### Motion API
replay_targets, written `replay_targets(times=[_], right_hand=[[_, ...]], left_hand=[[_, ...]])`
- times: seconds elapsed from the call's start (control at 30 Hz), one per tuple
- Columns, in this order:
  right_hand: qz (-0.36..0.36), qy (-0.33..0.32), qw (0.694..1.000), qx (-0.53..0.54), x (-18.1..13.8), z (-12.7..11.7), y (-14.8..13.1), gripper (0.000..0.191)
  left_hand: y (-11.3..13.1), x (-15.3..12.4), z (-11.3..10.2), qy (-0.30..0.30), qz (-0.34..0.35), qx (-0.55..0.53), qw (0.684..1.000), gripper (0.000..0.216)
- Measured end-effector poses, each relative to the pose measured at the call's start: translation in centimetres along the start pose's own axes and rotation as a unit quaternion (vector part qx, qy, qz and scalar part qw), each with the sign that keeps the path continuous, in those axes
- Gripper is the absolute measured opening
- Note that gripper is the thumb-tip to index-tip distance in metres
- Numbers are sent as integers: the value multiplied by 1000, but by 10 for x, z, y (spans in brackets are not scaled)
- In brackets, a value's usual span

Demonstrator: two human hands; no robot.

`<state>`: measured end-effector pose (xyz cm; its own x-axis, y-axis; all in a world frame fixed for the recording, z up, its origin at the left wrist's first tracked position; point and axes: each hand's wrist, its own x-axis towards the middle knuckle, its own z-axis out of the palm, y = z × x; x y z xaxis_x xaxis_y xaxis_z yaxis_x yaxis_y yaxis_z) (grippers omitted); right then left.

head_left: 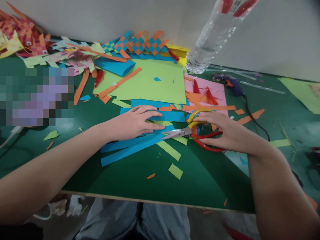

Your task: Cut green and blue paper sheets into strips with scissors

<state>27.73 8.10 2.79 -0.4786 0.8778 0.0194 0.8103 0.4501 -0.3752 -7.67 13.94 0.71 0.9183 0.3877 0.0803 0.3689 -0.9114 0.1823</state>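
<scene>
My left hand (133, 121) lies flat with fingers stretched out on several blue paper strips (130, 148) on the green table (205, 176). My right hand (225, 131) rests over the red and yellow handles of a pair of scissors (186, 131), fingers curled on them. The scissor blades point left toward my left fingertips. Light green paper strips (170, 150) lie under and beside the blades.
A large light green sheet (150, 83) lies behind the hands, with orange strips and a blue-orange woven paper piece (140, 43). A clear plastic bottle (212, 33) stands at the back. A glue gun (228, 81) with black cord lies at right. Paper scraps litter the table.
</scene>
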Motion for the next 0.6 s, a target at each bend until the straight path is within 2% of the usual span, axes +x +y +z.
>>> replay_targets(times=[0.23,0.47,0.6], right_hand=[[11,16,1000,-12,4,3,-11,53],[-22,36,999,-9,6,6,-15,54],[-36,27,999,-12,5,5,-12,53]], left_hand=[[0,1,1,-13,-17,-23,1000,49],[1,3,2,5,-7,-8,1000,43],[0,2,3,7,-9,3,1000,48]])
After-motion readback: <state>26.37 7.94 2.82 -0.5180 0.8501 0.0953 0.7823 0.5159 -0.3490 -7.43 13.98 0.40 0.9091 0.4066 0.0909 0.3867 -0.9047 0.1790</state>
